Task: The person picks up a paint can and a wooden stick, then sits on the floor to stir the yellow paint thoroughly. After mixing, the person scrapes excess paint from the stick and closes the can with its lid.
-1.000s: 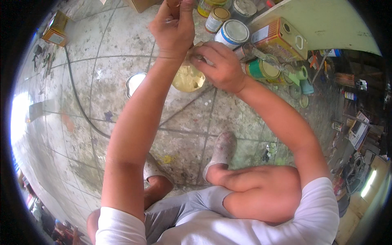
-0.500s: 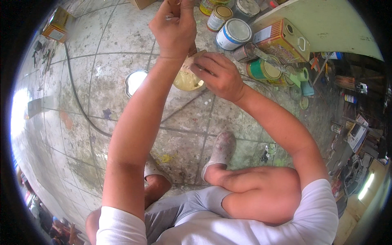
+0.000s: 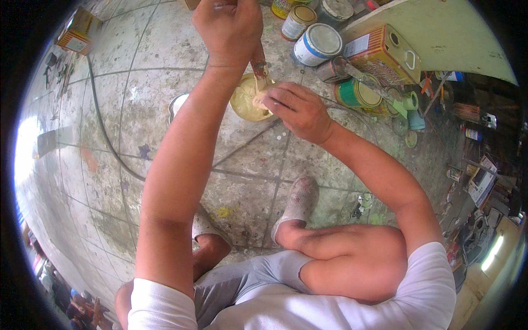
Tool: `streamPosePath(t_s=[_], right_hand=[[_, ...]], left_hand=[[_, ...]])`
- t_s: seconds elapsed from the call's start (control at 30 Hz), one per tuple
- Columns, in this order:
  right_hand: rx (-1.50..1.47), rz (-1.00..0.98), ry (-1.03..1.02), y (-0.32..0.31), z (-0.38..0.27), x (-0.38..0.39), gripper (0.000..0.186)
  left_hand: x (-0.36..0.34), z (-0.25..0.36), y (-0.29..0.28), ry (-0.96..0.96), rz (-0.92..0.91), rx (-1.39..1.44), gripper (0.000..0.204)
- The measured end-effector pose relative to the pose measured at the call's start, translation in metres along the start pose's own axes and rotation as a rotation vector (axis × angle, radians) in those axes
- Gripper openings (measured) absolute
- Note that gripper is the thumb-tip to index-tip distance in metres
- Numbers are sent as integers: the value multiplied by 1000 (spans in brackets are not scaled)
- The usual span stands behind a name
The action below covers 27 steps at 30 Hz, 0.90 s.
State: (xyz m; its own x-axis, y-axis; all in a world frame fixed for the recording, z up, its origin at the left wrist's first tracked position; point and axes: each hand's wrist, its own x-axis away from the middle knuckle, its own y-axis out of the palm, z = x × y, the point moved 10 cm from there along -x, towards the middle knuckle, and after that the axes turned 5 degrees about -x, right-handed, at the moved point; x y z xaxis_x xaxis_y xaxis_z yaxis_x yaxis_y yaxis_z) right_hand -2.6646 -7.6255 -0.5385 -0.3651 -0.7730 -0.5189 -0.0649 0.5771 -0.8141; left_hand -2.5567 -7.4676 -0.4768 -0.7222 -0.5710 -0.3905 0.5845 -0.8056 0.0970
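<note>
My left hand [image 3: 228, 33] is closed in a fist at the top of the view. A flat, paint-stained brown stick [image 3: 257, 60] comes down from it, its lower end at a round can of thick cream-coloured paint or putty [image 3: 243, 104] on the floor. At the can's right edge, my right hand [image 3: 300, 110] is closed, fingers bent, around a small cream-smeared flat piece [image 3: 260, 99] whose kind I cannot make out. A lid [image 3: 177, 104] lies left of the can, partly hidden by my left forearm.
Several paint cans stand at the upper right, including a white one with a blue band [image 3: 317, 45] and a green one [image 3: 360, 93]. Beside them is a rectangular tin [image 3: 393, 55]. A hose [image 3: 102, 126] runs along the stained tiled floor [image 3: 247, 192]. Another tin [image 3: 77, 36] stands far left.
My left hand has shifted slightly left, and more of the stick and can now shows. My right hand has moved slightly down and right, with the cream-smeared piece over the can.
</note>
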Motion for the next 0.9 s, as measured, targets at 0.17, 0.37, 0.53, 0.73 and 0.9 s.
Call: streamPosePath(t_s=[0.17, 0.37, 0.53, 0.73, 0.9], right_hand=[[-31, -6, 10, 11, 3, 9, 30], [-58, -120, 93, 39, 25, 37, 32], [-8, -114, 123, 45, 43, 52, 31], [-53, -186, 164, 53, 56, 72, 33], [67, -289, 234, 39, 69, 93, 25]], left_hand=[[-2, -8, -1, -32, -10, 112, 23], [-3, -3, -8, 38, 22, 153, 20], [-4, -4, -13, 90, 21, 23, 19], [4, -14, -17, 103, 44, 85, 19], [4, -28, -27, 56, 22, -2, 19]])
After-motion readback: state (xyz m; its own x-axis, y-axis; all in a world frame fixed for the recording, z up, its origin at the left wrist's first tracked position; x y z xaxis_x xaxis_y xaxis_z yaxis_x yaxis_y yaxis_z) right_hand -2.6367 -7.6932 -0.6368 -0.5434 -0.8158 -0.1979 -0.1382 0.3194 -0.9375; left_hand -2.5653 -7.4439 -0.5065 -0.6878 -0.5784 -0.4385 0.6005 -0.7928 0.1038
